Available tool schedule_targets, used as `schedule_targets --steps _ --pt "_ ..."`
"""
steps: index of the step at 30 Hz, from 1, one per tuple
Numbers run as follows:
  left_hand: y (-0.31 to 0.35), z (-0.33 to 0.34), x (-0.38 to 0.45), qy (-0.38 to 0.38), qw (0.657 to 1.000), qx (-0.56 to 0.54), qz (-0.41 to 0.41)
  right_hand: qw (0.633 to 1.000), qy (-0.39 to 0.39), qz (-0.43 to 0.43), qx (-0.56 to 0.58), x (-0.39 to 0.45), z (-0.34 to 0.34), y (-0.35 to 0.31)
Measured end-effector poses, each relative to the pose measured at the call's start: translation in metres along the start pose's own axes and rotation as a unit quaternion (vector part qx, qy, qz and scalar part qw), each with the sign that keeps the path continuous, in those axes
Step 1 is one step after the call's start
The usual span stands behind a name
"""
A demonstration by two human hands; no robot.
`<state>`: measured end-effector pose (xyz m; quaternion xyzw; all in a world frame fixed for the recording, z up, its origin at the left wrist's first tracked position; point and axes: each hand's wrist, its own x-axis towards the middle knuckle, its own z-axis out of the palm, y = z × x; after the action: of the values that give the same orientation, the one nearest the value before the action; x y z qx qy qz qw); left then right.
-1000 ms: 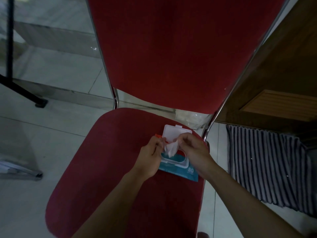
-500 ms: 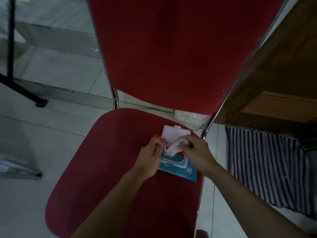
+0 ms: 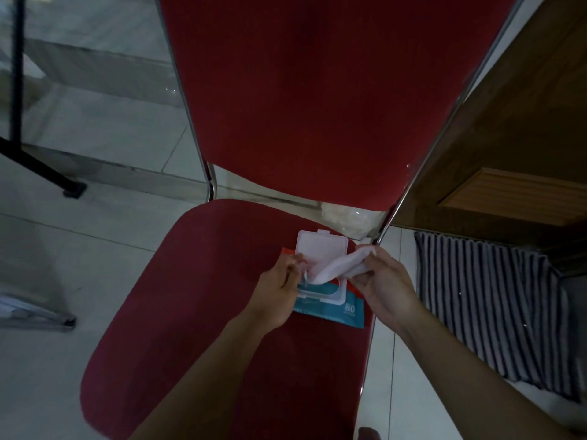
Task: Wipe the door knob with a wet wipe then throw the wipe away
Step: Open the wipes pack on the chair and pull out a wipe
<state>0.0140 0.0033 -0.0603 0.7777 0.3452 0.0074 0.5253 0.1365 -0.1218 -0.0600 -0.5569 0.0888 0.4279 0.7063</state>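
One wet wipe pack [image 3: 330, 308] lies on the right side of the red chair seat [image 3: 197, 312], its one lid [image 3: 320, 249] flipped open. One wet wipe [image 3: 336, 266], half drawn out, is pinched by the right hand [image 3: 386, 285]. The pack is pressed down by the left hand [image 3: 279, 293], which hides its left end. One striped mat [image 3: 495, 309] is cut off at right.

Bare seat [image 3: 197, 296] left of pack [image 3: 330, 308]

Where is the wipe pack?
The wipe pack lies near the right edge of the red chair seat, lid open, between the left hand and right hand.
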Motion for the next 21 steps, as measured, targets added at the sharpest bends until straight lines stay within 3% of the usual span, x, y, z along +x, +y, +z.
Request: schedule_targets --steps 5,12,21 --pt "-0.005 0.002 0.001 -0.007 1.000 -0.017 -0.004 0.995 0.038 0.030 0.084 -0.003 -0.003 -0.001" --pt "-0.008 0.004 0.002 -0.016 1.000 -0.012 -0.001 0.988 0.001 0.061 0.145 -0.009 -0.012 -0.010" --pt "-0.006 0.004 0.001 -0.018 1.000 -0.002 -0.003 0.969 0.030 -0.011 0.247 -0.008 -0.028 -0.022"
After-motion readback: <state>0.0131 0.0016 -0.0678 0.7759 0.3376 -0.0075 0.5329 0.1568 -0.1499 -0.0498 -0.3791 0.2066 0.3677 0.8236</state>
